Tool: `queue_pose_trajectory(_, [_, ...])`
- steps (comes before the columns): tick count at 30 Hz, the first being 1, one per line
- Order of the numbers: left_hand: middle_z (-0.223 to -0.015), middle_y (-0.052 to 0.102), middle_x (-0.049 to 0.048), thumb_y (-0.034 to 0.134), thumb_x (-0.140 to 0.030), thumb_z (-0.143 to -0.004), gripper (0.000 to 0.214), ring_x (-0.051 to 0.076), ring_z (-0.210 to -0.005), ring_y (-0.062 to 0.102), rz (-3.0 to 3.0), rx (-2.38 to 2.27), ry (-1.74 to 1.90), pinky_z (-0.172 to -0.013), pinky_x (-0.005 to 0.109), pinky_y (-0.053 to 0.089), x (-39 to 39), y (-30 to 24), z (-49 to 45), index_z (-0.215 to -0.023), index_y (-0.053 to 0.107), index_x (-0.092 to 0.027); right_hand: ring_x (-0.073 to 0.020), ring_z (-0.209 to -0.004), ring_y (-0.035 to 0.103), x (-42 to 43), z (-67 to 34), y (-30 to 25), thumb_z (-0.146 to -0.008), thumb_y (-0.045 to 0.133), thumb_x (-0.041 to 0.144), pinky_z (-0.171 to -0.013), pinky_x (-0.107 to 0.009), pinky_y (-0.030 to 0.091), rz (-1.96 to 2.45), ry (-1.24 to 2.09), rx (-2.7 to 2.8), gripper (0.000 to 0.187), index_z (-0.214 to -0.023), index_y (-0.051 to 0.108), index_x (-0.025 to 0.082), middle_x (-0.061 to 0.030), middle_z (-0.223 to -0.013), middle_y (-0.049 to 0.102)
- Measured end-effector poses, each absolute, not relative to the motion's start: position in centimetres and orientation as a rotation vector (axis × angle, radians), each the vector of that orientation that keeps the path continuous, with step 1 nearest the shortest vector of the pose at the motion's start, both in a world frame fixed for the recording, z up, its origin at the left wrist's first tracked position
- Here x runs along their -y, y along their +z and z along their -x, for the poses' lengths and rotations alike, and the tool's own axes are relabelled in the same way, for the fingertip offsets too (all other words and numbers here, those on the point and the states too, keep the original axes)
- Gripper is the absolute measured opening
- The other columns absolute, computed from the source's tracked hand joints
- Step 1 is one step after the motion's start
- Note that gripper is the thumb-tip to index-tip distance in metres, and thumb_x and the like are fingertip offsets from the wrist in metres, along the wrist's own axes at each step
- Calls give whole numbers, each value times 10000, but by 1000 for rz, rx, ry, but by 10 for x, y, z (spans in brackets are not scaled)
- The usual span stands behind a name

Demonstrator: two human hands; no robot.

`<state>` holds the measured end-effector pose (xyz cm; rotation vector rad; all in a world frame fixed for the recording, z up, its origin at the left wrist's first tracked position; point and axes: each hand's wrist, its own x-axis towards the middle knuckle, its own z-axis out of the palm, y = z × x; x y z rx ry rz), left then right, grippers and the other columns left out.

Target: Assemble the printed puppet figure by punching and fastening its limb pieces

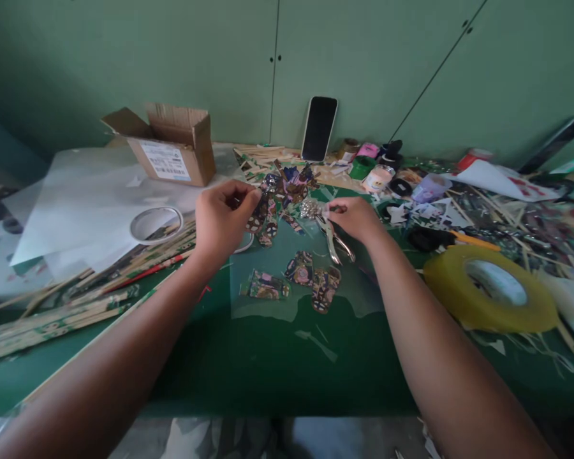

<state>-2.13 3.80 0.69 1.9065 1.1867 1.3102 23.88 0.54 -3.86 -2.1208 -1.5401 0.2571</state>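
My left hand (227,213) is closed in a pinch on a small dark shiny piece (269,183), too small to name. Brown patterned cut-outs (263,222) show just below its fingertips. On the other side, my right hand (353,218) has its fingers pinched at the edge of a small clear bag of silvery bits (310,208). Beneath that hand lies a silver hole punch (333,241). Several more patterned cut-outs (299,268) rest on a clear sheet (263,309) in front. A heap of purple and brown cut-outs (294,182) sits between the hands.
An open cardboard box (172,150) stands at the back left, with wooden sticks (100,280) and a tape ring (156,225) nearer. A phone (319,129) leans on the green wall. At right are a large yellow tape roll (442,290), small jars (379,178) and scraps.
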Motion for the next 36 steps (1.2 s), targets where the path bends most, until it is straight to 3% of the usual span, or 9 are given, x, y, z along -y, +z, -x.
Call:
queue_pose_trajectory(5, [-579,607,4,626,-310,-789,165,120,-532,523,-1922,-1191,1290,-482,244,394,-36,7,22,-724,686,-170,-214,-755,658,-7,-235,-40,-797,607,316,-665,-321,459,2032,328,1542,341,-1072,774,204,-79,-871,753])
queue_pose_trajectory(14, [-577,628,9,635,-312,-799,174,120,-523,541,-1939,-1181,1244,-476,241,405,-33,2,20,-720,690,-167,-163,-623,587,0,-229,-34,-799,610,251,-589,-282,385,2073,288,1608,156,-820,755,197,-55,-777,728])
queue_pose_trajectory(19, [-589,644,18,632,-322,-812,191,122,-532,555,-1983,-1145,1212,-489,246,409,-32,-2,18,-738,702,-159,-165,-633,591,0,-229,-35,-812,594,223,-587,-274,371,2044,294,1612,192,-919,752,207,-47,-801,726])
queue_pose_trajectory(31, [-561,616,-2,641,-319,-804,190,111,-507,533,-1979,-1154,1173,-476,229,396,-30,-4,17,-737,710,-155,-173,-678,572,1,-232,-42,-809,565,186,-630,-292,396,2071,170,1724,117,-749,665,200,-68,-853,670])
queue_pose_trajectory(36, [-564,627,2,642,-324,-808,198,111,-511,538,-1980,-1158,1164,-478,228,391,-30,-3,17,-744,712,-150,-179,-696,576,1,-233,-45,-792,582,183,-622,-282,388,2037,157,1663,85,-813,659,212,-49,-832,675])
